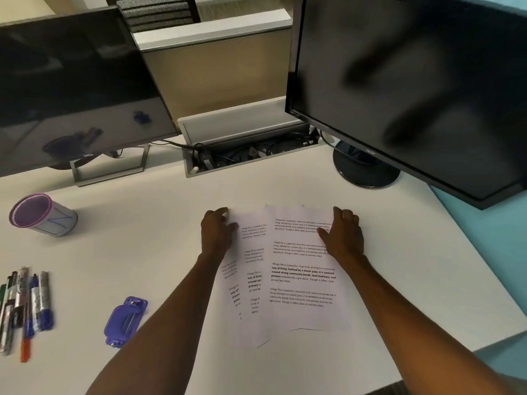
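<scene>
A few printed paper sheets lie fanned and overlapping on the white desk, near its middle. My left hand rests on the far left corner of the sheets, its fingers curled over the top edge. At the far right corner, my right hand lies on the top sheet with its thumb pressing on the page and its fingers bent over the edge. Whether either hand pinches the paper is not plain.
Two dark monitors stand at the back: one at left, one at right. An open cable tray sits between them. At left are a purple-rimmed cup, several markers and a purple stapler.
</scene>
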Motion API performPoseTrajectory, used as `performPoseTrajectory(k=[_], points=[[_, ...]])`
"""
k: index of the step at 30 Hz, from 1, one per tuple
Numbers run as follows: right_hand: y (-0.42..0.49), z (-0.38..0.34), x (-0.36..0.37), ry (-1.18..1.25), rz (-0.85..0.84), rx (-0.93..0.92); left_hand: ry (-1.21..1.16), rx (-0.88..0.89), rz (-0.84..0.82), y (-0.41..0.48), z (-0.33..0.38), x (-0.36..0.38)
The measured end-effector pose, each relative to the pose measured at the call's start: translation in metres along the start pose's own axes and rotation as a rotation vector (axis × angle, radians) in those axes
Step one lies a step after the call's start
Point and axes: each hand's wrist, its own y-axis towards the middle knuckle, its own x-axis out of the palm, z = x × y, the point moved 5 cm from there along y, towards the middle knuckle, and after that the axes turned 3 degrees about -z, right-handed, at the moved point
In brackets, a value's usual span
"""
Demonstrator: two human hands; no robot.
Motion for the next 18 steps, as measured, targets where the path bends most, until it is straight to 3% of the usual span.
performPoseTrajectory(k=[18], points=[[-0.005, -0.036, 0.02, 0.028, 0.009, -0.112, -0.078, 0.021, 0.057, -0.004, -0.005, 0.005]])
